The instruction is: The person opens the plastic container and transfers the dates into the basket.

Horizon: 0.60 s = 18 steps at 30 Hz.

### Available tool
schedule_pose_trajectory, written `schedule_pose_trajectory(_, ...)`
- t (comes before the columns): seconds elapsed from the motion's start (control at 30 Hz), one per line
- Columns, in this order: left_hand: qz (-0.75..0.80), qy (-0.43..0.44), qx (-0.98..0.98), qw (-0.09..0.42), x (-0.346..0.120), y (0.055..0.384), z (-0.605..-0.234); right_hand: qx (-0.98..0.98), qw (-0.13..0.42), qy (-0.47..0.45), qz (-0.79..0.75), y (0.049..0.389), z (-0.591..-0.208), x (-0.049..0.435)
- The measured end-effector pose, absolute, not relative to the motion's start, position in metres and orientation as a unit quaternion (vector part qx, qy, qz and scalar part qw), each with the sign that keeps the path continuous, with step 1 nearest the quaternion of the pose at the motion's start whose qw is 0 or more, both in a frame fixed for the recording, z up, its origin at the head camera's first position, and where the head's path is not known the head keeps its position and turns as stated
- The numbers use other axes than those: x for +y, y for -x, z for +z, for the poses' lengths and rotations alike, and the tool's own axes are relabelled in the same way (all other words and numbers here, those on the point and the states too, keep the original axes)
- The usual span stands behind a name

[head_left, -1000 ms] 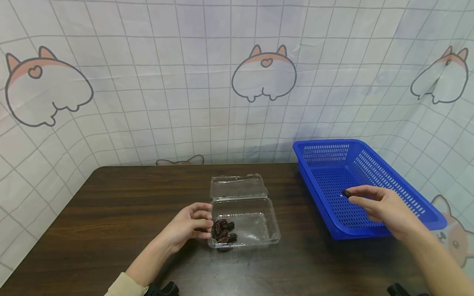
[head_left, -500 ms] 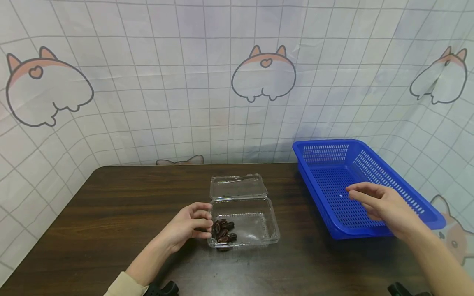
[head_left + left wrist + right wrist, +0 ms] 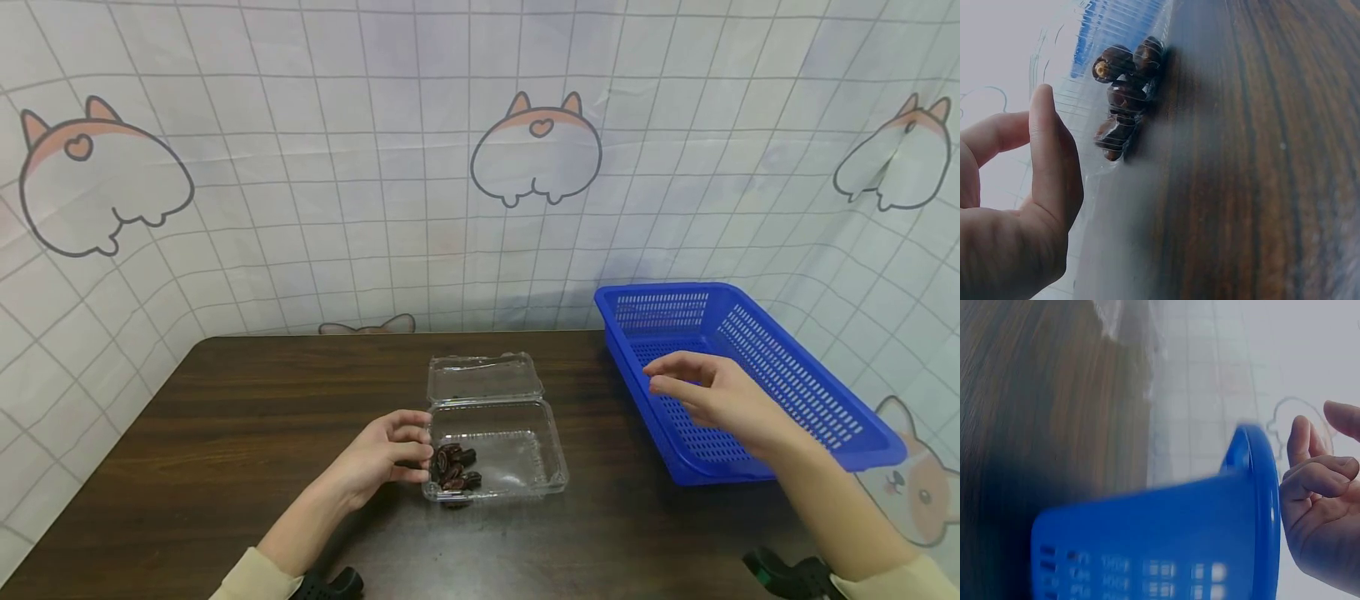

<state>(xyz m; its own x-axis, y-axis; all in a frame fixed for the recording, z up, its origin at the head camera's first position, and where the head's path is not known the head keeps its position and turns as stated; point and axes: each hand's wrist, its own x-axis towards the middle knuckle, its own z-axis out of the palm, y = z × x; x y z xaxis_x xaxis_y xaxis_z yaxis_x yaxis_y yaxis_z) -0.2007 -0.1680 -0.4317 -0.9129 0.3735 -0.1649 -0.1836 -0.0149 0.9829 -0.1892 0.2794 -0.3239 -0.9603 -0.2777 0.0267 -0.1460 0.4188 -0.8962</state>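
Note:
My left hand (image 3: 375, 458) rests its fingertips against the left wall of a clear plastic clamshell box (image 3: 517, 462), whose lid (image 3: 483, 381) is folded back. Several dark brown, glossy dates (image 3: 453, 468) lie bunched in the box's left front corner. Through the clear wall, the left wrist view shows these dates (image 3: 1125, 94) close beside the fingers. Over the left rim of a blue plastic basket (image 3: 693, 467) hovers my right hand (image 3: 712, 396). Its fingers are loosely bent, thumb and fingertips apart, with nothing between them.
Both containers stand on a dark wood-grain table (image 3: 247, 408), the basket right of the box. A white gridded cloth (image 3: 360, 167) with cartoon animals hangs behind the table and along its sides. A dark wrist strap (image 3: 798, 575) shows at lower right.
One second ago my right hand pinched a date over the basket; half a second ago its fingers were free of it. That hand has since moved left. The left hand stays at the box.

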Motion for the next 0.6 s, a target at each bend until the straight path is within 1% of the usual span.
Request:
schedule_pose_trajectory(0.33, 0.707, -0.070, 0.675, 0.201, -0.168, 0.201, -0.431, 0.826, 0.109, 0.162, -0.528, 0.199, -0.325, 0.236)
schedule_pose_trajectory(0.6, 0.709, -0.068, 0.673, 0.199, -0.167, 0.201, -0.431, 0.823, 0.132, 0.180, -0.521, 0.208, -0.335, 0.202)
